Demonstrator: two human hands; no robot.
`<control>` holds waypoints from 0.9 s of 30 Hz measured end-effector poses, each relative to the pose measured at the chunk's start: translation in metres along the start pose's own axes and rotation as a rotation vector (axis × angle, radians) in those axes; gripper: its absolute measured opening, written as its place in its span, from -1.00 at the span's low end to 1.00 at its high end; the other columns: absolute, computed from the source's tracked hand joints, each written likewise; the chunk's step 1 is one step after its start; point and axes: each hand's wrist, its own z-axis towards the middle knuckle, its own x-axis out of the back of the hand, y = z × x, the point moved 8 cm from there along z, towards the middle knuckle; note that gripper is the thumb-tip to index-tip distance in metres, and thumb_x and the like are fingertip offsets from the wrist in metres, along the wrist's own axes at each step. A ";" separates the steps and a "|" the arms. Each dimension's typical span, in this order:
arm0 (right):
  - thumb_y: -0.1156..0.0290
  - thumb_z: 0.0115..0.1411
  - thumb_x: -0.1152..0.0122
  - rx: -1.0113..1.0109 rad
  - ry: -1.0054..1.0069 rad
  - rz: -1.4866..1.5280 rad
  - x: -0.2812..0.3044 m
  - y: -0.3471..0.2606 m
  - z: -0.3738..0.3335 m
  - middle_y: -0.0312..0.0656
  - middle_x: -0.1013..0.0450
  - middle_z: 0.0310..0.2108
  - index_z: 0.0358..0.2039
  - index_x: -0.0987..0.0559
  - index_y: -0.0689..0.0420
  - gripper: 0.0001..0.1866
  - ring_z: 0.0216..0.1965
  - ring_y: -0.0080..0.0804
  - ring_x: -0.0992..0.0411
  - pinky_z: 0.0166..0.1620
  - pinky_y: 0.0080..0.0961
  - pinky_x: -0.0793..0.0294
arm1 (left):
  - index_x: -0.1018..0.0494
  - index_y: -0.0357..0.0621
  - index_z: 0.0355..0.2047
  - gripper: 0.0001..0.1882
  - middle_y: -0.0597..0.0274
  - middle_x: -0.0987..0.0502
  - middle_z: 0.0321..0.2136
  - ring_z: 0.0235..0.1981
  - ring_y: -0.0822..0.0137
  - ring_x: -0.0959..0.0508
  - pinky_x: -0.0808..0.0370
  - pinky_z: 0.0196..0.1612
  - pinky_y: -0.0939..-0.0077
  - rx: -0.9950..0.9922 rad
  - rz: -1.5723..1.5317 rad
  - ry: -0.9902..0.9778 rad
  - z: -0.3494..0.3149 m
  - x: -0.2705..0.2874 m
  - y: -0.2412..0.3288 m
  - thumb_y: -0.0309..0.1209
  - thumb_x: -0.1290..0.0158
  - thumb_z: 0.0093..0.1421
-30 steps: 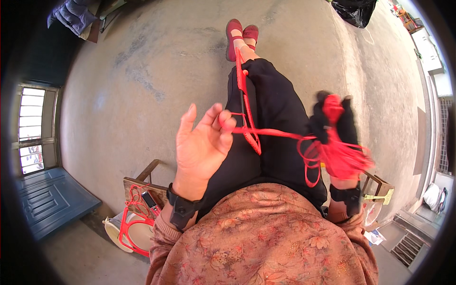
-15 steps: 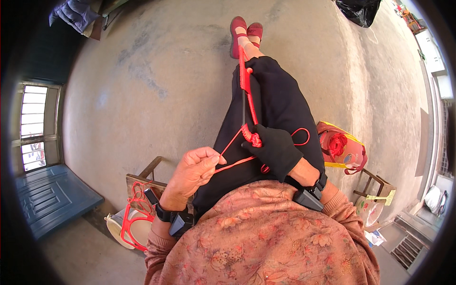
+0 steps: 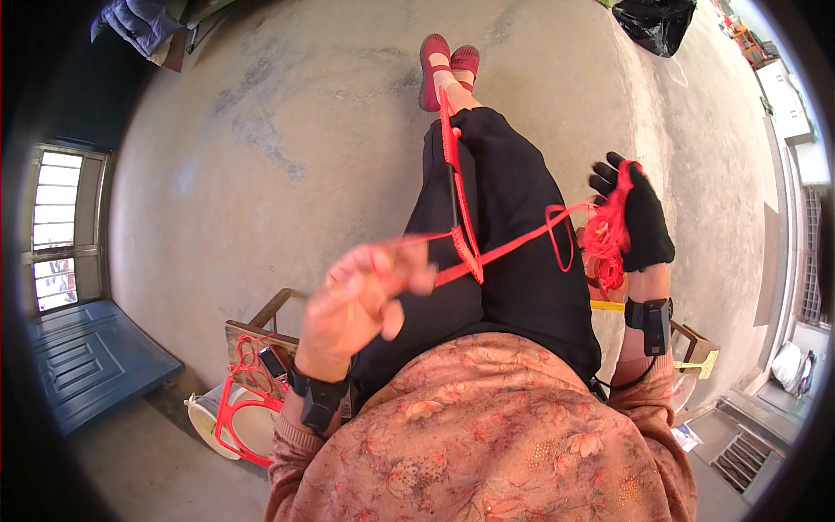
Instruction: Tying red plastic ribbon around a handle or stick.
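Observation:
A narrow frame lies lengthwise on my lap, with a dark rod (image 3: 452, 193) and red cord wrapping (image 3: 467, 250) at its near end. My right hand (image 3: 651, 222), in a black glove, is out past my right thigh with a tangled bundle of red cord (image 3: 606, 228) caught in it, though some of its fingers are spread. From that bundle a flat red strand (image 3: 522, 241) crosses my lap under the frame toward my left hand (image 3: 361, 300). The bare left hand is smeared by motion; a second strand reaches it from the wrapping. Its grip cannot be made out.
Beneath the right hand is a bag with a yellow edge (image 3: 607, 305), partly hidden. A wooden stool (image 3: 246, 344) with a red frame piece (image 3: 228, 418) and a white bucket (image 3: 209, 426) stand at left. A black plastic bag (image 3: 657, 24) lies far right.
My right hand has left the wrapped end of the frame and moved right, lifting a bundle of red cord. The left hand has risen slightly and blurred. The strand between them now stretches across my lap.

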 end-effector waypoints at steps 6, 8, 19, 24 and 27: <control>0.34 0.06 -0.33 0.541 -0.339 -1.469 -0.091 0.020 -0.031 -0.17 -0.52 -0.27 -0.06 -0.55 0.05 -0.61 -0.28 -0.37 -0.53 -0.21 -0.46 -0.50 | -0.27 -0.23 0.16 -0.58 0.07 -0.40 0.09 0.06 0.26 -0.46 -0.53 -0.04 0.32 0.001 0.482 0.377 0.041 0.048 -0.010 -0.39 0.04 0.32; 0.28 0.03 -0.33 0.574 -0.389 -1.593 -0.119 0.033 -0.044 -0.13 -0.51 -0.32 -0.11 -0.55 0.06 -0.61 -0.30 -0.19 -0.50 -0.23 -0.35 -0.48 | -0.27 -0.24 0.15 -0.59 0.10 -0.44 0.04 0.01 0.31 -0.49 -0.53 -0.05 0.36 0.085 0.525 0.401 0.037 0.072 -0.032 -0.38 0.04 0.33; 0.52 0.00 -0.31 0.049 -0.621 -0.548 -0.129 0.084 -0.036 -0.17 -0.54 -0.30 0.00 -0.47 0.19 -0.51 -0.24 -0.37 -0.52 -0.16 -0.49 -0.49 | -0.35 -0.23 0.07 -0.63 0.15 -0.54 -0.13 -0.16 0.39 -0.57 -0.58 -0.30 0.57 0.201 0.706 0.547 0.040 0.086 -0.039 -0.42 -0.05 0.27; 0.57 0.00 -0.31 0.451 -0.231 -0.971 -0.106 0.032 -0.027 -0.11 -0.45 -0.01 0.12 -0.37 0.19 -0.38 0.01 -0.44 -0.42 0.05 -0.47 -0.42 | -0.43 -0.22 -0.11 -0.72 0.13 -0.52 -0.27 -0.32 0.36 -0.54 -0.53 -0.44 0.60 -0.139 0.143 0.640 0.019 0.057 0.028 -0.31 0.02 0.26; 0.50 -0.04 -0.37 0.688 -0.399 -0.760 -0.142 0.015 -0.048 -0.09 -0.44 0.03 0.12 -0.39 0.20 -0.35 0.05 -0.39 -0.40 0.09 -0.41 -0.39 | -0.38 -0.23 -0.17 -0.76 0.18 -0.45 -0.42 -0.49 0.40 -0.48 -0.46 -0.54 0.61 -0.285 0.044 0.348 -0.004 0.008 0.074 -0.32 0.06 0.28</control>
